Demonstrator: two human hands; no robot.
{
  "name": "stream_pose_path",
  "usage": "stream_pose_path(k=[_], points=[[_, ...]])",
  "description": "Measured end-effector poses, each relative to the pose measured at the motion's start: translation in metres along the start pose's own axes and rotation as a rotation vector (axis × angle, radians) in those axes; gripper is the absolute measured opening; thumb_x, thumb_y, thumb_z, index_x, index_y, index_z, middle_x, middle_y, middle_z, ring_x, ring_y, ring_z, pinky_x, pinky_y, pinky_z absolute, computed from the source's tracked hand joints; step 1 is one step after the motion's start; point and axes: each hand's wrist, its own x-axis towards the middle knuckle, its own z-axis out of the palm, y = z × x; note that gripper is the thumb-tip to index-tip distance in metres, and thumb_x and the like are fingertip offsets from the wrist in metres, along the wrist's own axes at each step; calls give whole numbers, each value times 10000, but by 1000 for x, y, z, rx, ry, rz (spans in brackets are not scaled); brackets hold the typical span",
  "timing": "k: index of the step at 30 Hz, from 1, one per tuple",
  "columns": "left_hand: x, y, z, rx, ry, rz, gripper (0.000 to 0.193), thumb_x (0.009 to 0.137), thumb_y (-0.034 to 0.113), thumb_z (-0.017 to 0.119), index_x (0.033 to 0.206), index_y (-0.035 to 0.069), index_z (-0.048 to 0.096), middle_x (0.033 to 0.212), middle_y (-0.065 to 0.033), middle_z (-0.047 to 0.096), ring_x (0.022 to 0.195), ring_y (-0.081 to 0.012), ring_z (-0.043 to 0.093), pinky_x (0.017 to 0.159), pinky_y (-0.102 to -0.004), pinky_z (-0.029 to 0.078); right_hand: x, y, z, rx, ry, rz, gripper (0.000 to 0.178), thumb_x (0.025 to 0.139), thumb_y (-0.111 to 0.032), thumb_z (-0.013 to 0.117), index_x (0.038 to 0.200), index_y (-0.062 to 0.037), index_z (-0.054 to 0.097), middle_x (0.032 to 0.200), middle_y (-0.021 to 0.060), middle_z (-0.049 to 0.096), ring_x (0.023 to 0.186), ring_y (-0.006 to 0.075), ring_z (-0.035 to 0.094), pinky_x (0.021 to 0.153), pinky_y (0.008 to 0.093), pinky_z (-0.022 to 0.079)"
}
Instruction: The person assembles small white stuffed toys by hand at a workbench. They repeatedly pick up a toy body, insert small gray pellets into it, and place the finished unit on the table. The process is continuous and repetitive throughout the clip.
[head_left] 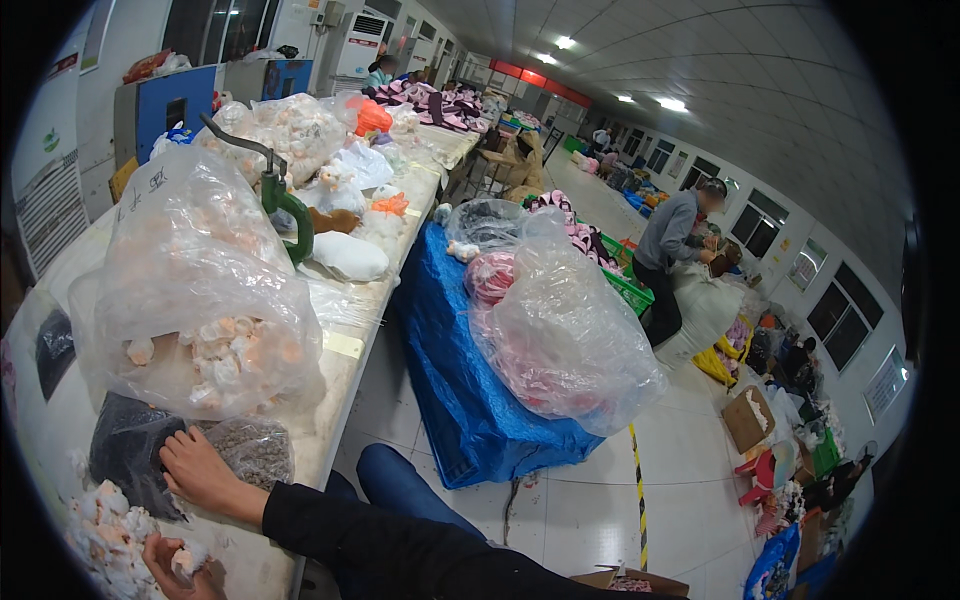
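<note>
Near the lower left edge, my left hand is closed around a small white and orange plush piece. Beside it lies a loose pile of similar white and orange plush pieces. My right hand rests on a dark plastic bag, its fingers apart; what lies under the fingertips is hidden. Touching that bag is a clear bag of small greyish-brown pieces. Just beyond, a large clear bag lies with its mouth toward me, filled with white and orange plush pieces.
A green clamp-like tool with a dark lever stands on the long white table, among more bags. To the right, a stack under blue tarp carries a big clear bag of pink pieces. A person stands farther back, near green crates.
</note>
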Motion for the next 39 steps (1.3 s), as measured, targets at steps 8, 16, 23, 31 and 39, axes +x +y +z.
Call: stream_pose_path(k=[8, 16, 23, 31, 39], points=[[0, -3, -8, -45, 1, -1, 490, 919, 4, 609, 1396, 1, 497, 1241, -115, 592, 1081, -231, 607, 847, -345, 581, 8, -5, -11, 74, 112, -66, 241, 826, -180, 754, 910, -40, 577, 935, 133, 555, 939, 317, 549, 867, 433, 434], [-3, 17, 6, 58, 36, 1, 517, 912, -34, 666, 1409, -12, 524, 1263, -134, 612, 1126, -261, 615, 974, -379, 555, -23, -43, -69, 358, 54, 9, 221, 855, -114, 735, 967, -44, 558, 996, 148, 547, 946, 350, 548, 799, 445, 456], [-1, 3, -2, 31, -20, 20, 543, 921, -13, 697, 1428, -14, 503, 1314, -139, 578, 1167, -239, 590, 926, -363, 571, -55, -58, -87, 643, -79, 235, 196, 893, -88, 709, 968, -32, 536, 856, 143, 543, 814, 365, 583, 718, 462, 462], [-2, 9, -2, 58, -24, -21, 563, 917, -3, 721, 1435, -11, 501, 1339, -130, 560, 1167, -229, 583, 940, -355, 546, -72, -64, -102, 804, -119, 309, 117, 967, -86, 707, 1014, -24, 619, 866, 145, 614, 744, 309, 611, 661, 404, 480], [-2, 4, -5, 11, -34, -83, 507, 936, 13, 722, 1402, -16, 526, 1305, -126, 584, 1139, -227, 597, 934, -349, 546, -94, -65, -100, 771, -99, 196, 160, 972, -110, 711, 1099, -25, 665, 998, 139, 647, 910, 343, 648, 766, 411, 514]])
